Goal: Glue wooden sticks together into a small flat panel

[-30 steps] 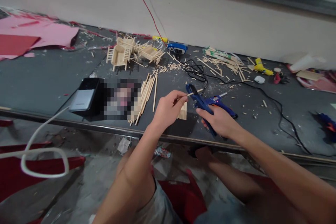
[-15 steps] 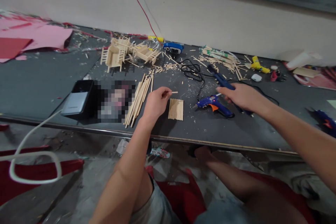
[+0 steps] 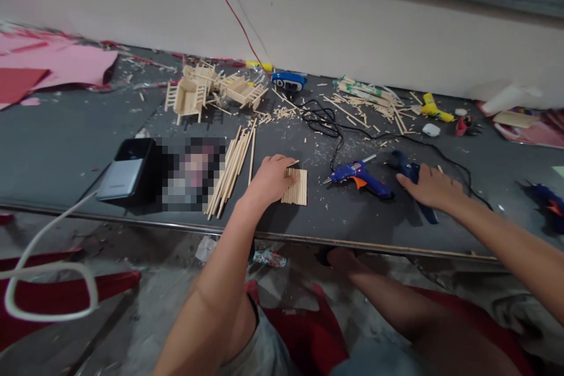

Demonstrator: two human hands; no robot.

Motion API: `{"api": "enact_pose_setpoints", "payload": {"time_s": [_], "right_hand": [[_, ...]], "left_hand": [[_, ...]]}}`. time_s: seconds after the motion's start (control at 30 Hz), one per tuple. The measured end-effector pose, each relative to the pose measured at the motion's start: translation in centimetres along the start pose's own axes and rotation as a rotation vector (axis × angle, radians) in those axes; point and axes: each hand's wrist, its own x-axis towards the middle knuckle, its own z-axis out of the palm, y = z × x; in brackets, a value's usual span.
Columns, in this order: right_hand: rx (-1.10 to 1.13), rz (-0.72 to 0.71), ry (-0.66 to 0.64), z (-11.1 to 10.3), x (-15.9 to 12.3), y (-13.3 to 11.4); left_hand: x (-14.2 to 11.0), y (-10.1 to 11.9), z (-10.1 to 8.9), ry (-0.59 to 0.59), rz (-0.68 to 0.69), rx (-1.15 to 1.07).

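My left hand (image 3: 271, 179) pinches a short wooden stick and holds it against the left edge of a small flat panel of glued sticks (image 3: 297, 187) on the dark table (image 3: 66, 141). My right hand (image 3: 429, 187) rests over the dark blue handles of a cutter (image 3: 412, 179) that lies on the table. A blue glue gun (image 3: 359, 176) with an orange trigger lies between the two hands. A bundle of long sticks (image 3: 231, 167) lies just left of my left hand.
Small stick-built furniture models (image 3: 207, 91) stand at the back. A black cable (image 3: 328, 123) runs across the table, which is littered with stick offcuts. A phone (image 3: 126, 173) with a white cable lies at the left. Pink paper (image 3: 57, 64) lies far left, a yellow tool (image 3: 434, 108) back right.
My right hand carried the blue cutter away from the stick and set it down to the right of the glue gun. My left hand lowered the short stick onto the panel.
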Motion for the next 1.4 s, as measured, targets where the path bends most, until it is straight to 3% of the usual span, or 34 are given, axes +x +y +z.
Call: {"api": "enact_pose_setpoints", "payload": {"time_s": [0.1, 0.17, 0.2, 0.27, 0.33, 0.5, 0.63, 0.77, 0.87, 1.03, 1.27, 1.4], "right_hand": [[0.209, -0.096, 0.145, -1.3, -1.6, -2.4], [0.287, -0.159, 0.129, -1.6, -4.0, -4.9], [0.348, -0.196, 0.037, -1.4, -5.6, -6.3], [0.667, -0.228, -0.359, -0.4, -8.7, -9.2], [0.902, -0.183, -0.587, 0.9, -11.2, -11.9], [1.207, 0.047, -0.725, 2.1, -12.4, -16.3], [1.398, 0.176, -0.783, 2.0, -12.3, -17.7], [1.602, 0.186, -0.809, 2.4, -13.2, -18.1], [1.682, 0.213, -0.858, 2.8, -13.8, -17.9], [1.789, 0.323, -0.812, 3.9, -13.7, -18.2], [1.381, -0.029, -0.776, 5.4, -13.7, -20.4], [1.235, -0.076, -0.739, 5.7, -13.9, -20.5]], "left_hand": [[0.0, 0.3, -0.1, 0.016, -0.002, 0.001], [-0.1, 0.4, -0.1, 0.02, -0.008, -0.007], [-0.2, 0.5, -0.2, 0.021, -0.016, -0.013], [-0.5, 0.7, -0.3, 0.032, -0.052, -0.03], [-0.8, 0.8, -0.3, 0.046, -0.102, -0.051], [-1.4, 0.9, -0.3, 0.043, -0.169, -0.092], [-1.6, 1.1, -0.4, 0.03, -0.183, -0.088], [-1.7, 1.2, -0.2, 0.052, -0.205, -0.078], [-1.6, 1.3, 0.1, 0.108, -0.234, -0.106], [-1.6, 1.3, 0.0, 0.109, -0.344, -0.194], [-2.6, 0.8, -0.6, 0.074, -0.328, -0.266], [-2.6, 0.6, -0.4, 0.088, -0.345, -0.231]]}}
